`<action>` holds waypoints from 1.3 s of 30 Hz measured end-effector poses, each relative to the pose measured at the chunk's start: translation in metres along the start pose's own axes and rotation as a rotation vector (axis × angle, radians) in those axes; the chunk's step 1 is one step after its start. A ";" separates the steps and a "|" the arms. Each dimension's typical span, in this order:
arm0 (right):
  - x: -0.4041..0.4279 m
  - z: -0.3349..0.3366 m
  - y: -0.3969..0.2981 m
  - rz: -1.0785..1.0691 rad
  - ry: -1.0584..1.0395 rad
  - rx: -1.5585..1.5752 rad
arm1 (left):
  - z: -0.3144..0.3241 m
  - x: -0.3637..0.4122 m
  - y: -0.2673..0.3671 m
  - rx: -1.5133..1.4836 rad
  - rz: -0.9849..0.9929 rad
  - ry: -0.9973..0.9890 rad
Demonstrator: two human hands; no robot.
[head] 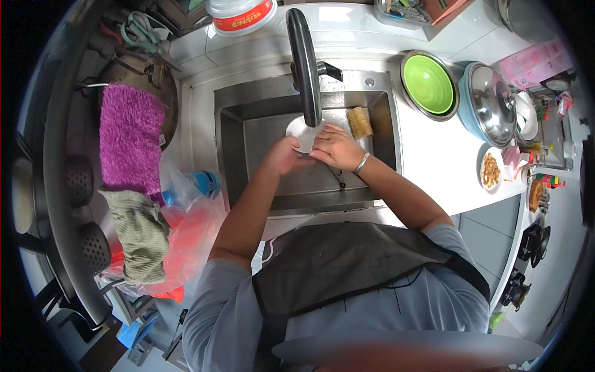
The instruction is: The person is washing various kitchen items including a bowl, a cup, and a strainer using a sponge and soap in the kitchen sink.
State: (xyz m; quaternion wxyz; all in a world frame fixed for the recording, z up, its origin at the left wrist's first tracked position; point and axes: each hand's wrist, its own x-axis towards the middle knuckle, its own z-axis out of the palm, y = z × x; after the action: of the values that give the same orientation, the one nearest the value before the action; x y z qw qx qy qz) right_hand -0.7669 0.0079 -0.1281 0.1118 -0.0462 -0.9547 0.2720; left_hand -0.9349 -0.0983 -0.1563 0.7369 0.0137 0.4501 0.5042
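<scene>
Both hands are over the stainless steel sink point(274, 135), just in front of the black faucet point(304, 69). A small white bowl or dish point(300, 132) is held between them. My left hand point(286, 156) grips its near left edge, thumb on the rim, its fingers somewhat blurred. My right hand point(338, 146), with a bracelet at the wrist, lies over its right side. A yellow sponge-like scrubber point(360, 122) rests in the sink's back right corner, right of the faucet. The faucet's end hides part of the dish.
Right of the sink stand a green bowl point(427, 84) in a metal one, a blue pot with a lid point(493, 104) and a plate of food point(491, 171). Left hang a purple towel point(131, 139) and a greenish cloth point(138, 237), beside plastic bags point(195, 232). A white tub point(241, 16) stands behind.
</scene>
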 end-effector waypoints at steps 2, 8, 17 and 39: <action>-0.011 0.003 0.006 0.002 0.017 -0.081 | 0.007 0.002 -0.002 0.153 0.095 0.084; -0.004 0.012 -0.030 0.207 -0.121 0.009 | 0.014 0.019 -0.016 0.351 0.482 0.413; -0.011 0.010 -0.019 0.095 -0.035 -0.035 | 0.011 0.015 -0.010 0.327 0.349 0.355; -0.057 -0.014 -0.034 0.214 -0.152 0.074 | -0.031 0.042 -0.059 0.044 -0.392 -0.062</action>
State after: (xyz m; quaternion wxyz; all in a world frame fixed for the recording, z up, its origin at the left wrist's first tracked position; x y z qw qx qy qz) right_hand -0.7090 -0.0217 -0.1091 0.0114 -0.1227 -0.9393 0.3203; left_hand -0.9093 -0.1091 -0.2295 0.8340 -0.0424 0.4321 0.3405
